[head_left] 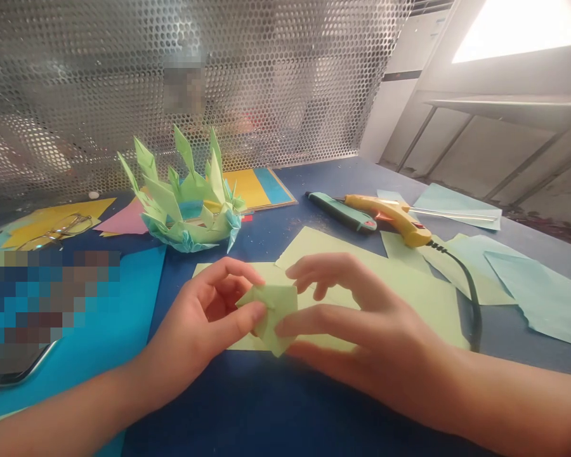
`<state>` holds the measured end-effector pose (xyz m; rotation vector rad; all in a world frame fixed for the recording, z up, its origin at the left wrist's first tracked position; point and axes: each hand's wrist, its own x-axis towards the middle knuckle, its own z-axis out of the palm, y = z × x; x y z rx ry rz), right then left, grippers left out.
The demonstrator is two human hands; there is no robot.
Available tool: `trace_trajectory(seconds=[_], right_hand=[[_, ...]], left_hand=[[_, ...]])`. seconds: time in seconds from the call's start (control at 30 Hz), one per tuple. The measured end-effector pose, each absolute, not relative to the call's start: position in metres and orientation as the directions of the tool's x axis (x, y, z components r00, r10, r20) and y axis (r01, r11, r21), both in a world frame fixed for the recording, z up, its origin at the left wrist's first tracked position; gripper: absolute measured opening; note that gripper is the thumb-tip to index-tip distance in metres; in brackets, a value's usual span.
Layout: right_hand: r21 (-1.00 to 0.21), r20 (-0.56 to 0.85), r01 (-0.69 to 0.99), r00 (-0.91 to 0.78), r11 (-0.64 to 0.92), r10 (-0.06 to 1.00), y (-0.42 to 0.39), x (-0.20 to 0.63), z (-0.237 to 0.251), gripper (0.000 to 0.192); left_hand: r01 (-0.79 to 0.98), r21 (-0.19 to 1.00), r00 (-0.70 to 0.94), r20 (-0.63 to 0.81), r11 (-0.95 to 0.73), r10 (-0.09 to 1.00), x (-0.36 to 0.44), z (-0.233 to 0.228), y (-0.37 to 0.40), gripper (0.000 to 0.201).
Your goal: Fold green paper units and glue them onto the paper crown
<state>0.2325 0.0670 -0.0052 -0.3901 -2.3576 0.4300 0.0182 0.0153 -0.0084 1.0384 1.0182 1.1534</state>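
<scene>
A small folded piece of light green paper (275, 310) is pinched between both my hands just above the blue table (266, 406). My left hand (204, 324) grips its left side with thumb and fingers. My right hand (361, 317) holds its right side with thumb and forefinger. Under the hands lie flat light green sheets (409, 285). Behind them stands a spiky ring of folded green and pale blue paper units (185, 203).
A yellow glue gun (394, 216) with a black cord and a teal cutter (342, 212) lie at the right back. Pale blue sheets (542, 292) sit far right. Blue, yellow and pink sheets and scissors (52, 230) lie left. A perforated metal screen (266, 76) closes the back.
</scene>
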Motion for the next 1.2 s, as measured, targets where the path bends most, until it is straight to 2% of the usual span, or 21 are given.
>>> trace_trajectory(seconds=[0.17, 0.27, 0.5, 0.73, 1.0, 1.2], right_hand=[[-0.493, 0.556, 0.122, -0.717, 0.861, 0.420, 0.0688, 0.2334, -0.0012, 0.007], [-0.567, 0.549, 0.087, -0.701, 0.819, 0.455, 0.0701, 0.2334, -0.0018, 0.005], [-0.718, 0.451, 0.094, -0.693, 0.690, 0.563, 0.0737, 0.2304, -0.0016, 0.007], [-0.818, 0.350, 0.111, -0.683, 0.565, 0.641, 0.0739, 0.2326, -0.0004, 0.008], [-0.820, 0.316, 0.178, -0.652, 0.544, 0.690, 0.0755, 0.2339, -0.0034, 0.003], [-0.848, 0.260, 0.167, -0.696, 0.503, 0.669, 0.0757, 0.2331, 0.0007, 0.008]], left_hand=[[-0.238, 0.964, 0.144, -0.088, 0.120, 0.986, 0.0193, -0.0082, 0.0156, 0.013], [-0.227, 0.967, 0.136, -0.085, 0.114, 0.987, 0.0207, -0.0082, 0.0142, 0.013], [0.034, 0.998, 0.054, -0.046, 0.044, 0.997, 0.0196, -0.0108, 0.0149, 0.009], [0.097, 0.995, 0.022, -0.007, 0.005, 1.000, 0.0228, -0.0066, 0.0136, 0.017], [0.168, 0.984, 0.001, 0.056, -0.055, 0.998, 0.0240, -0.0074, 0.0130, 0.017], [0.232, 0.970, -0.042, 0.085, -0.073, 0.995, 0.0247, -0.0074, 0.0146, 0.018]])
